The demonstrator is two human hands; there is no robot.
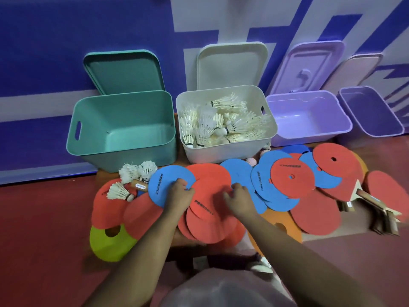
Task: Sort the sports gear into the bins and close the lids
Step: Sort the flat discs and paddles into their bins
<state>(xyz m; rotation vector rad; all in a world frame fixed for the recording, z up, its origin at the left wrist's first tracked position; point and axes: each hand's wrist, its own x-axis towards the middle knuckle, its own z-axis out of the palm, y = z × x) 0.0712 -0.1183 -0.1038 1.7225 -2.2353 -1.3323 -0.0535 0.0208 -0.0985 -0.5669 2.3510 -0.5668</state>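
Left hand: lies on the blue disc; fingers curled over that disc's notched edge, pinching it
Right hand: rests on the red disc just beside the left hand; fingers bent down at its far edge; I cannot tell whether they grip or merely press
Heap of discs: red and blue flat rounds overlapping on the red floor, spread from left to right in front of the bins; none is in a bin
Bins: four in a row against the wall, all open; teal bin on the left; white bin next to it, full of shuttlecocks; lilac bin; purple bin at the far right
Lids: teal lid, white lid, lilac lid and pale lid, each propped against the blue-and-white wall behind its bin
In the way: loose shuttlecocks lie on the discs at the left, in front of the teal bin; a wooden handle pokes out among them, touching the blue disc's edge
Around: a yellow-green cone under the left end of the heap; an orange cone partly covered near the right forearm; red paddles at the right edge; small spiky balls close to the white bin
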